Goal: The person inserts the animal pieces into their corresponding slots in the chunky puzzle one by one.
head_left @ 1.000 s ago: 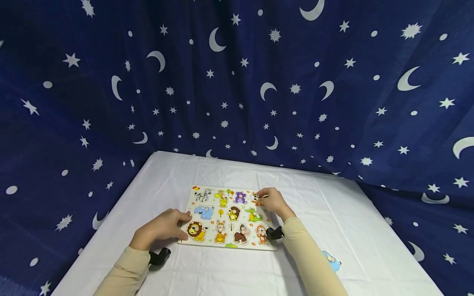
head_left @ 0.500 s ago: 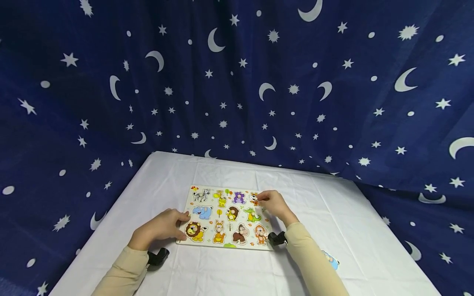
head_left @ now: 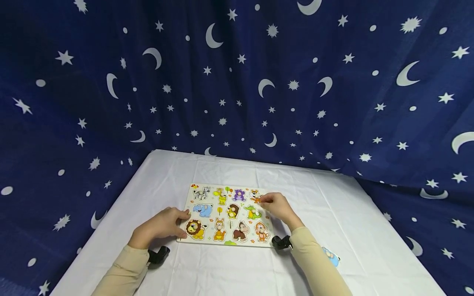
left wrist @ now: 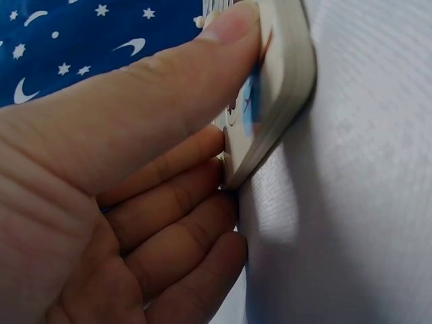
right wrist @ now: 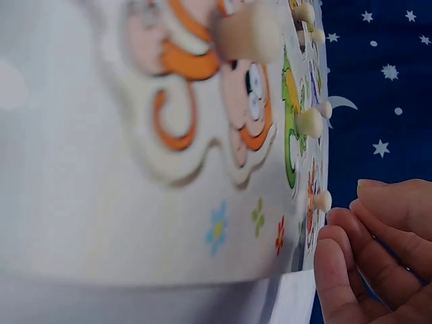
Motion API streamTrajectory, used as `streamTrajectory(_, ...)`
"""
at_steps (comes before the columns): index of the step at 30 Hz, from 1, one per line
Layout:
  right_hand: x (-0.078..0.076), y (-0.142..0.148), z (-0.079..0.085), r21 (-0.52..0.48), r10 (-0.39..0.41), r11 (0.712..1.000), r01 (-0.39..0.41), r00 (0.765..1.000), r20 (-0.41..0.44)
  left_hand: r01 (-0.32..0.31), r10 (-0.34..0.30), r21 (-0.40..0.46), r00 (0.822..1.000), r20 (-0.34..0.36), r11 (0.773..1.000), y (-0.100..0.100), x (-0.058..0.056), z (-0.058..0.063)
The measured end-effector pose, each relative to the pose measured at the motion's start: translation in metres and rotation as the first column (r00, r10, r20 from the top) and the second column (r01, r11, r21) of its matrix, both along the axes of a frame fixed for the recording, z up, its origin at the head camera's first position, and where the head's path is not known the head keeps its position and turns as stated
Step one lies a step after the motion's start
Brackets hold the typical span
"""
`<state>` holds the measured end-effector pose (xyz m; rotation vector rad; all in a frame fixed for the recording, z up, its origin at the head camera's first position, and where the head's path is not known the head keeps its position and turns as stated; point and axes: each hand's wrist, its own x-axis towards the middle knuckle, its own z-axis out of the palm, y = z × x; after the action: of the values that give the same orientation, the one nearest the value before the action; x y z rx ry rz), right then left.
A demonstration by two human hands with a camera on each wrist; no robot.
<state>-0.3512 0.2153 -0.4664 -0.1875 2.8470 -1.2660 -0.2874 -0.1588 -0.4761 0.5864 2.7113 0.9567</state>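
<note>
A wooden knob puzzle board (head_left: pixel 229 224) with several animal pieces lies flat on the white cloth. At its left edge my left hand (head_left: pixel 163 224) grips the board, thumb (left wrist: pixel 233 27) on the top face and fingers against the side, as the left wrist view shows. My right hand (head_left: pixel 279 209) is at the top right corner beside the orange tiger piece (head_left: pixel 254 196), which lies on the board. In the right wrist view its fingers (right wrist: pixel 334 260) are loosely bent close to the tiger's knob (right wrist: pixel 323 200), not around it; whether a fingertip touches it I cannot tell.
A loose blue animal puzzle piece (head_left: pixel 331 257) lies on the white tablecloth (head_left: pixel 214 271), right of the board and beside my right forearm. A dark blue curtain (head_left: pixel 237 82) with moons and stars hangs behind the table and along its sides.
My right hand has eased off the tiger piece, moving slightly right and toward me, so more of the tiger shows. My left hand keeps its hold on the board.
</note>
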Motion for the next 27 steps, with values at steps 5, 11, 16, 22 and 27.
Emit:
streamTrajectory(5,0.006,0.004,0.000,-0.009,-0.018,1.000,0.018,1.000,0.020,-0.011,0.011,0.001,1.000,0.006,1.000,0.000,0.001,0.001)
streamTrajectory(11,0.014,0.009,-0.002,-0.013,-0.051,0.999,0.051,0.998,0.021,-0.016,0.016,0.005,1.000,0.020,1.000,-0.001,-0.001,0.001)
streamTrajectory(16,0.019,0.015,-0.006,-0.031,-0.058,0.998,0.060,0.998,0.038,-0.013,0.013,0.002,1.000,-0.002,1.000,-0.004,-0.003,0.001)
streamTrajectory(22,0.025,0.021,-0.007,-0.011,-0.070,0.997,0.071,0.997,0.029,0.008,-0.008,0.021,1.000,0.005,1.000,-0.005,-0.004,0.004)
streamTrajectory(27,0.033,0.030,-0.012,-0.007,-0.084,0.996,0.085,0.996,0.039,0.000,-0.001,0.027,1.000,0.022,1.000,-0.002,-0.002,0.002)
